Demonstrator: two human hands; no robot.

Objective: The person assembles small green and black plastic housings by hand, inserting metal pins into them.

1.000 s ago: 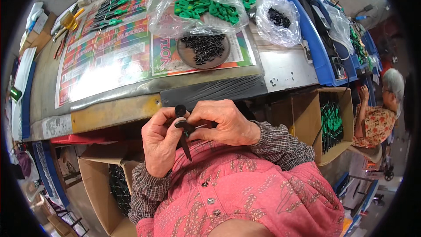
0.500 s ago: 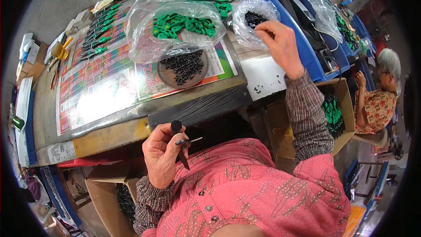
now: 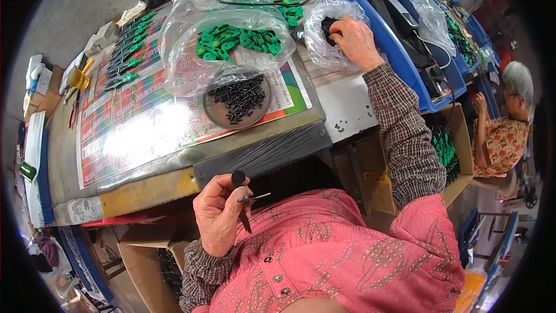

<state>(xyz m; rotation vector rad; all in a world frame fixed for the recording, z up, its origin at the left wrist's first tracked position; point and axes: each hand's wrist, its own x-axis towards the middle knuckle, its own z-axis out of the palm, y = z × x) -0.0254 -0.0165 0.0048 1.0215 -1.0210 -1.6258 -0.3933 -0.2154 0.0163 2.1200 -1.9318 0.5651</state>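
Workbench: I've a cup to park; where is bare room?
Widest: the glossy sheet, left of the round dish, nearer than the row of green-headed pieces. Smaller: the pale flecked plate, left of the right sleeve, below the small bag. Crowded: the large bag, the blue bin, and the small bag, under the right hand.

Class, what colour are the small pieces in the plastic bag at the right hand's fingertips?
The small pieces are black, seen best in the head view.

The left hand (image 3: pixel 218 214) holds a black pointed piece (image 3: pixel 238 178); the right hand (image 3: pixel 356 42) reaches into a clear bag (image 3: pixel 317 45) of black parts (image 3: pixel 327 24); left of that hand lie green pieces (image 3: pixel 255 40).
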